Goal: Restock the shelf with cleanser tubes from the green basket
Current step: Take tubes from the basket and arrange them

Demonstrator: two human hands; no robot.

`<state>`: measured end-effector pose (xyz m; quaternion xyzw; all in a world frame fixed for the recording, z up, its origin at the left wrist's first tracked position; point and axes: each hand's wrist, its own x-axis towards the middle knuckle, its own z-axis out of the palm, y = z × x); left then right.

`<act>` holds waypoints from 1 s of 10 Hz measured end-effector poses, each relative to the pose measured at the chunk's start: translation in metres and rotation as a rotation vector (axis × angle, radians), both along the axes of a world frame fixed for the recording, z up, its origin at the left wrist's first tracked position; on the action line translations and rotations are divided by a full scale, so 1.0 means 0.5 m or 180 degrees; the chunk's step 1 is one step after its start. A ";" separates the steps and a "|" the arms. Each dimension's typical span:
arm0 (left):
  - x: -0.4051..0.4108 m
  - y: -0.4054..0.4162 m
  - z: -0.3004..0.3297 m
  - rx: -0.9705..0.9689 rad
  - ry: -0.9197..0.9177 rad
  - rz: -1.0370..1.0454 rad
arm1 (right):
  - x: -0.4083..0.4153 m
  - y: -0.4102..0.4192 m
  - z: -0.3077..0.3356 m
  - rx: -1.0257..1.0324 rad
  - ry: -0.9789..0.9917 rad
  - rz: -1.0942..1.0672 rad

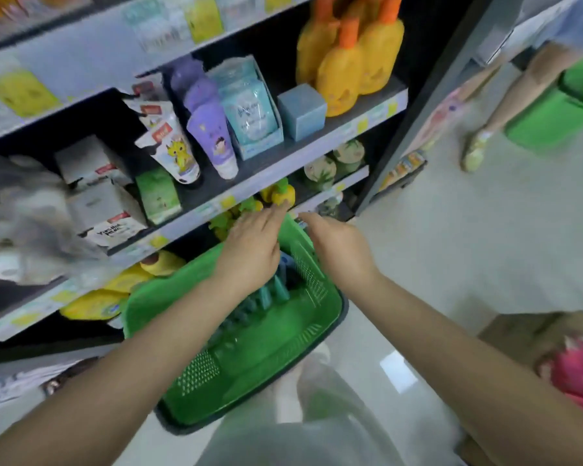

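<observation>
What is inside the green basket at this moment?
Inside the green basket lie several teal cleanser tubes, piled toward the shelf end. The left hand and its forearm cover part of the pile, so the count cannot be told.

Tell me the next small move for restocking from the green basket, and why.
Probably lower the left hand into the green basket and grip one of the teal tubes lying below it. Both hands are extended over the basket with fingers straight and holding nothing; the right hand hangs over the far rim, so no tube is ready for the shelf yet.
</observation>
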<state>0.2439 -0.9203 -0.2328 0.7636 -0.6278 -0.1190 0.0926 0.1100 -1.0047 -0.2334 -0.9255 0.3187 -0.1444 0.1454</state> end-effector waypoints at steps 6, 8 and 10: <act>-0.065 -0.105 -0.452 0.2100 0.1531 0.1924 | -0.087 -0.004 -0.254 -0.0022 -0.0064 -0.0005; -0.075 -0.111 -0.557 0.2389 0.2015 0.2267 | -0.086 -0.014 -0.285 0.0035 -0.0199 0.0029; -0.094 -0.110 -0.619 0.2325 0.2137 0.2453 | -0.084 -0.013 -0.295 0.0229 -0.0161 0.0006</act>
